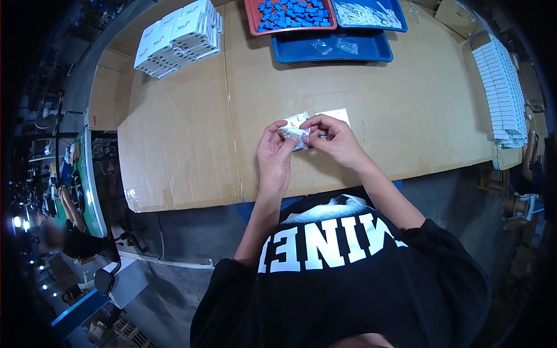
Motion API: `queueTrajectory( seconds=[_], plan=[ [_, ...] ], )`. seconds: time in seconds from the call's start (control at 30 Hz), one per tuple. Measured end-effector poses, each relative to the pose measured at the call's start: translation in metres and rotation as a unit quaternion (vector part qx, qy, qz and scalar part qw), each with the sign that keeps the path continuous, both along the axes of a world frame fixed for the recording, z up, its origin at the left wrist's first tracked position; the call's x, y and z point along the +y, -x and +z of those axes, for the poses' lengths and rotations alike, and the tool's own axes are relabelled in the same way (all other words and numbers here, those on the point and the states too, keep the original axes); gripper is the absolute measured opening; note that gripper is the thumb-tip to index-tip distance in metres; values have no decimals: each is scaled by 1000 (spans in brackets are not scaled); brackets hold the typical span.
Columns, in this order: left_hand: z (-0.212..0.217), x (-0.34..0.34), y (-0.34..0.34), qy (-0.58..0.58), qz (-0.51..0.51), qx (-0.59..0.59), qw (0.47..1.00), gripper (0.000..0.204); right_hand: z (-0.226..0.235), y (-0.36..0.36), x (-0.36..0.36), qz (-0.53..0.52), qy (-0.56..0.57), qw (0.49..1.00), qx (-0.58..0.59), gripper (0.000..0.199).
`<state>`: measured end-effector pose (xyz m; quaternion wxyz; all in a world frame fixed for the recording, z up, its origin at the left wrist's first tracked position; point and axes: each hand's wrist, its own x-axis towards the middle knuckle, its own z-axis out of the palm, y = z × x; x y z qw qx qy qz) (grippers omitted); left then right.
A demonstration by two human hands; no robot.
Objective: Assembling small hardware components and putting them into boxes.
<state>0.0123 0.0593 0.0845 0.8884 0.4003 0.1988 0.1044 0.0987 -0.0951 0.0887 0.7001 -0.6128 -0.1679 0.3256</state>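
Between my two hands is a small clear plastic bag [297,133], pinched at its sides over the table. My left hand [272,153] has its thumb and fingers closed on the bag's left side. On the other side, my right hand [336,142] grips the bag between thumb and forefinger. What is inside the bag is too small to make out. Just behind it lies a white plastic piece with small slots [297,119], partly hidden by the hands and bag. A flat white square piece [337,114] rests beside it, partly behind my right hand.
The table [174,127] is covered in taped cardboard. At the back stand a red tray [255,28] of blue parts, a blue tray [400,13] of white sticks, and a nearer blue tray [301,58] with clear bags. White stacks stand at left [180,37] and right [502,87].
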Motion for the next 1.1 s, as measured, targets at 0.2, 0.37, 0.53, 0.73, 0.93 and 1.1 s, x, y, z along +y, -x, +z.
queueTrajectory(
  seconds=[0.2,0.37,0.53,0.73,0.93,1.1],
  plan=[
    [-11,17,2,-90,-54,18,994,36,-4,-6,-4,1,35,999,-12,27],
    [-7,16,2,37,-39,41,998,32,-2,-6,-3,-20,32,999,3,30],
    [-19,39,3,-293,-106,81,947,20,-12,-10,-1,-28,83,994,-71,24],
    [-21,44,-6,-532,-101,31,840,20,-21,-19,0,-48,150,958,-241,21],
    [-39,55,-7,-724,-66,-43,686,17,-45,-18,1,-64,171,923,-339,19],
    [-41,53,-5,-759,-69,-59,644,16,-52,-14,-6,-67,198,913,-351,20]
  ],
)
